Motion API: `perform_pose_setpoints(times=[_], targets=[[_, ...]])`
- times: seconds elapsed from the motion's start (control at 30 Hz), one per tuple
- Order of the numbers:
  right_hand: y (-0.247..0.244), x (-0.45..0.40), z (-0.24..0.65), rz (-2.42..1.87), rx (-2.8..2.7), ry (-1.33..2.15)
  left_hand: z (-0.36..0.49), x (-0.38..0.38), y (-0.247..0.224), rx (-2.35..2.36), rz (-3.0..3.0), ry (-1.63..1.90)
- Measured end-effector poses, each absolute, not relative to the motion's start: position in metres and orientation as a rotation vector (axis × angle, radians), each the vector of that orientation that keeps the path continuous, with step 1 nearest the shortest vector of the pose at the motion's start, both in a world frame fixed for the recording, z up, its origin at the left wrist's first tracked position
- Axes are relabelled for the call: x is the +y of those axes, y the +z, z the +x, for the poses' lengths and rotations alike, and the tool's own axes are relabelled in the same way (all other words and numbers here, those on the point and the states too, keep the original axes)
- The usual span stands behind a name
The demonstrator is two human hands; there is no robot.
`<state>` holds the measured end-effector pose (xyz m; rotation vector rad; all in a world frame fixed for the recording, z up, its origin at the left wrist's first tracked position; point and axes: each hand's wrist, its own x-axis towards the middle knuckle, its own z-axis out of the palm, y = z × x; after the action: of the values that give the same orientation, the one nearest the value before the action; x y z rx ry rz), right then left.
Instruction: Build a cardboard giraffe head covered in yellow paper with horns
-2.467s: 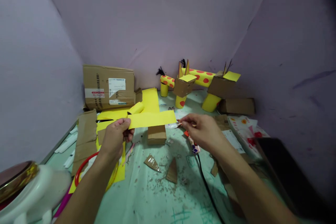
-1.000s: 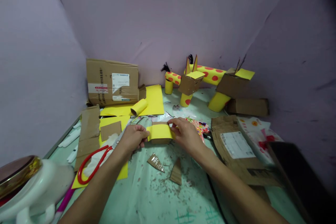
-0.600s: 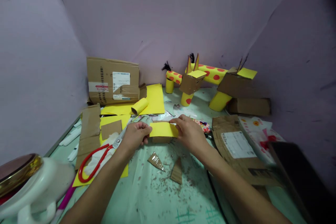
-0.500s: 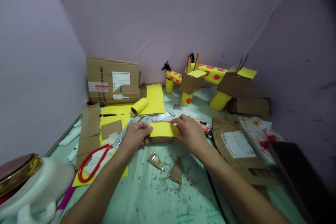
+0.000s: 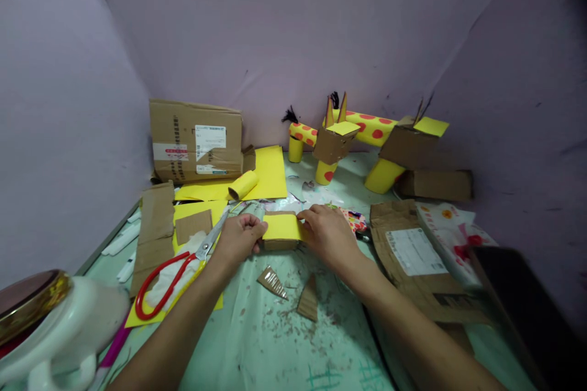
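Note:
Between my hands, a small cardboard box rests on the green-covered table with a yellow paper piece laid across its top. My left hand is closed, thumb and curled fingers gripping the paper's left end at the box's edge. At the opposite end, the fingers of my right hand bend over the paper and press it against the box's right side; its thumb is hidden. Just in front lie two cut cardboard scraps. Scissors with red handles lie beside my left forearm.
Yellow giraffe-like figures with red spots stand at the back right. A cardboard carton leans at the back left, near yellow sheets and a yellow tube. Flattened cardboard, a dark phone-like object and a white pot flank my arms.
The yellow paper's right end, held out flat before, now curves down over the box's edge under my right fingers. My left hand stays nearly in place.

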<state>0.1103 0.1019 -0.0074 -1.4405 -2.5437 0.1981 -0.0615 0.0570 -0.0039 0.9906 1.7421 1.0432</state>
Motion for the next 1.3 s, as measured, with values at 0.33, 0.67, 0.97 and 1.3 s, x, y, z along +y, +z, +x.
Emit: perform_pose_setpoints(times=[0.33, 0.67, 0.97, 1.3], targets=[[0.007, 0.108, 0.125, -1.434, -2.122, 0.524, -0.061, 0.055, -0.002, 1.783, 1.029, 1.036], [-0.014, 0.109, 0.115, -1.392, -1.862, 1.196, -0.060, 0.056, -0.001, 1.810, 1.025, 1.009], [-0.023, 0.115, 0.112, -1.434, -1.870, 1.306, -0.060, 0.056, -0.001, 1.802, 1.010, 1.004], [-0.012, 0.117, 0.117, -1.457, -2.013, 1.003, -0.061, 0.056, -0.002, 1.792, 1.019, 0.980]])
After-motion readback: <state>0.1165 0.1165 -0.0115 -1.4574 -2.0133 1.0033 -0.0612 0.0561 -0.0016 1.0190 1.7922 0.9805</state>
